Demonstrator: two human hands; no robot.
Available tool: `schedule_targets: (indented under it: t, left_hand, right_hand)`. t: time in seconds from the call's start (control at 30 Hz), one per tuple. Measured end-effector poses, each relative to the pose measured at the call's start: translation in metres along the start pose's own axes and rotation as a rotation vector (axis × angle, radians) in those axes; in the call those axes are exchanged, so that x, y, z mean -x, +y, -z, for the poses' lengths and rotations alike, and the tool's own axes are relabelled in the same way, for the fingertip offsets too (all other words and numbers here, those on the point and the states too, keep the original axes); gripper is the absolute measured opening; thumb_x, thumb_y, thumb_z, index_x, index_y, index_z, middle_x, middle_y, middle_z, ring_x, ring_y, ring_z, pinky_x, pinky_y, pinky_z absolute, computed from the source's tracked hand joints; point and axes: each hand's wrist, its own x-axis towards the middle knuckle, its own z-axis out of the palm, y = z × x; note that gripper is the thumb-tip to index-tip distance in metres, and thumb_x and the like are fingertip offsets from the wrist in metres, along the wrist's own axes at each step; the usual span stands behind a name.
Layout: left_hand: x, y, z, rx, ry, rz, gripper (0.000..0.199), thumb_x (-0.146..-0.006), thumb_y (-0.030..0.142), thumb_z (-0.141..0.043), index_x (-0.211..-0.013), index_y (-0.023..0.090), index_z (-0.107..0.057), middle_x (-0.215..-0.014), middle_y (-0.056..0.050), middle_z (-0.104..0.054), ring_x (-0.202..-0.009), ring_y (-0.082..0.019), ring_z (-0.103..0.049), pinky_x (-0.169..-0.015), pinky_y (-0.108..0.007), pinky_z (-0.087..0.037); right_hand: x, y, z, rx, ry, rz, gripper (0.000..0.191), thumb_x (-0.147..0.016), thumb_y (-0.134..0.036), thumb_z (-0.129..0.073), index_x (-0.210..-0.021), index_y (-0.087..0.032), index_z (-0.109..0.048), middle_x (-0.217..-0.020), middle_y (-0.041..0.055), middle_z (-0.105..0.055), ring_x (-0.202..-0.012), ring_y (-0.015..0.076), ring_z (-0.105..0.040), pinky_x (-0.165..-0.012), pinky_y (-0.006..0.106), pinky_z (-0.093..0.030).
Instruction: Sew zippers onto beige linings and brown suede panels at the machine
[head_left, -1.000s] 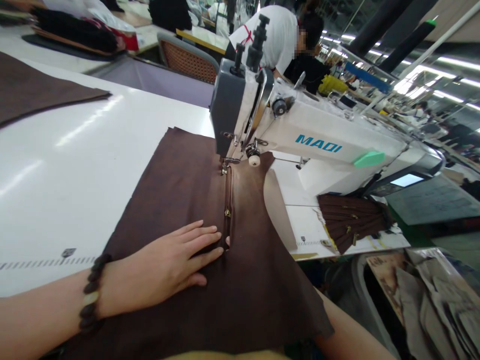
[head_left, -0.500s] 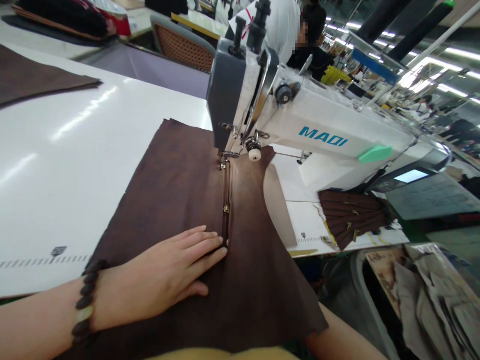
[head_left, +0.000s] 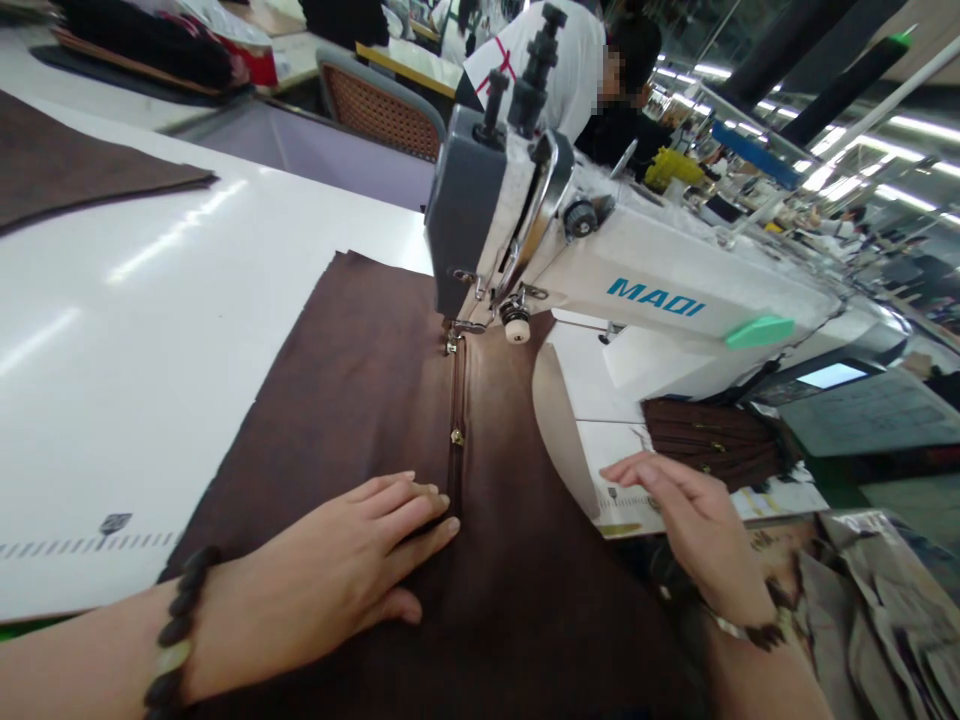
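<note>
My left hand [head_left: 352, 560] lies flat on a brown leather-like panel [head_left: 345, 390], its fingertips at the lower end of a zipper [head_left: 458, 400] set in it. The zipper's brass slider [head_left: 457, 437] shows a little above those fingertips. At the zipper's top end, the presser foot [head_left: 452, 345] of a sewing machine [head_left: 637, 270] stands over the panel; the needle tip is too small to make out. My right hand [head_left: 697, 540] is raised in the air beyond the panel's right edge. Its fingers are loosely bent, and nothing shows in them.
A stack of brown zippered strips [head_left: 712, 440] lies right of the machine bed. Grey-brown cut pieces [head_left: 862, 620] sit lower right. Another brown panel [head_left: 82, 160] is on the white table [head_left: 150, 370] at far left. A person in white [head_left: 559, 70] is behind the machine.
My right hand has come up from beneath the panel's lower right corner to beside the machine bed. My left hand stays flat near the zipper. The whole view has shifted slightly.
</note>
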Motion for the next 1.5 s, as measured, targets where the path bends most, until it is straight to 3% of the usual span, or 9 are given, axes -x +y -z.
schedule_targets:
  t: [0.07,0.2,0.3,0.4,0.6,0.97,1.27,1.5]
  left_hand:
    - [0.0,0.0,0.0,0.002,0.002,0.012,0.044,-0.091,0.052,-0.052,-0.12,0.021,-0.062,-0.115,-0.004,-0.065,-0.105,-0.02,-0.057,-0.103,-0.033,-0.039]
    - [-0.001,-0.001,0.003,-0.013,-0.035,-0.01,0.045,-0.091,0.052,-0.052,-0.121,0.021,-0.062,-0.116,-0.005,-0.065,-0.106,-0.021,-0.058,-0.101,-0.034,-0.042]
    - [-0.001,-0.002,0.004,-0.008,-0.067,-0.015,0.046,-0.09,0.053,-0.053,-0.12,0.02,-0.062,-0.115,-0.006,-0.066,-0.105,-0.022,-0.058,-0.1,-0.034,-0.043]
    - [0.0,0.001,0.003,0.013,-0.06,0.019,0.047,-0.087,0.053,-0.058,-0.12,0.02,-0.062,-0.114,-0.005,-0.065,-0.105,-0.021,-0.058,-0.103,-0.035,-0.041]
    - [-0.003,0.009,0.002,0.014,-0.09,0.093,0.048,-0.086,0.053,-0.058,-0.121,0.021,-0.062,-0.12,-0.005,-0.064,-0.11,-0.022,-0.057,-0.107,-0.038,-0.038]
    - [-0.004,0.009,-0.003,0.054,-0.135,0.065,0.051,-0.09,0.056,-0.051,-0.126,0.02,-0.058,-0.122,-0.008,-0.063,-0.114,-0.023,-0.056,-0.107,-0.039,-0.038]
    - [-0.006,-0.006,-0.013,-0.002,0.009,0.045,0.045,-0.09,0.056,-0.051,-0.12,0.025,-0.063,-0.118,-0.003,-0.065,-0.111,-0.018,-0.055,-0.107,-0.03,-0.036]
    - [-0.014,-0.024,-0.014,-0.007,-0.013,0.054,0.044,-0.091,0.053,-0.051,-0.123,0.023,-0.061,-0.116,-0.006,-0.063,-0.111,-0.021,-0.055,-0.108,-0.036,-0.038]
  right_hand:
    - [-0.01,-0.016,-0.009,0.037,-0.031,0.136,0.026,-0.097,-0.031,-0.045,-0.089,-0.017,-0.066,-0.094,0.0049,-0.069,-0.091,0.0144,-0.066,-0.082,0.026,-0.054]
    - [-0.023,-0.048,-0.062,0.216,-0.291,0.482,0.036,-0.095,-0.021,-0.042,-0.128,-0.011,-0.054,-0.133,0.012,-0.054,-0.126,0.0183,-0.049,-0.106,0.034,-0.045]
    - [-0.024,-0.047,-0.102,0.347,-0.326,0.551,0.039,-0.095,-0.02,-0.042,-0.13,-0.006,-0.052,-0.135,0.0151,-0.052,-0.129,0.0219,-0.046,-0.109,0.042,-0.043]
    - [-0.022,-0.036,-0.12,0.411,-0.3,0.571,0.039,-0.095,-0.019,-0.043,-0.13,-0.006,-0.052,-0.134,0.016,-0.053,-0.129,0.022,-0.047,-0.109,0.043,-0.042]
    - [-0.022,-0.03,-0.114,0.434,-0.274,0.608,0.039,-0.097,-0.021,-0.039,-0.13,-0.006,-0.054,-0.133,0.0142,-0.054,-0.126,0.0222,-0.049,-0.107,0.042,-0.044]
    - [-0.02,-0.027,-0.113,0.472,-0.189,0.699,0.034,-0.095,-0.016,-0.041,-0.122,-0.005,-0.059,-0.127,0.0164,-0.058,-0.123,0.0244,-0.052,-0.103,0.045,-0.047]
    - [-0.026,-0.032,-0.119,0.546,-0.234,0.617,0.037,-0.096,-0.016,-0.039,-0.127,-0.005,-0.056,-0.129,0.0182,-0.056,-0.125,0.025,-0.05,-0.103,0.046,-0.047]
    - [-0.047,-0.034,-0.124,0.567,-0.246,0.594,0.038,-0.096,-0.017,-0.038,-0.127,-0.003,-0.055,-0.127,0.0174,-0.057,-0.124,0.0258,-0.05,-0.102,0.047,-0.048]
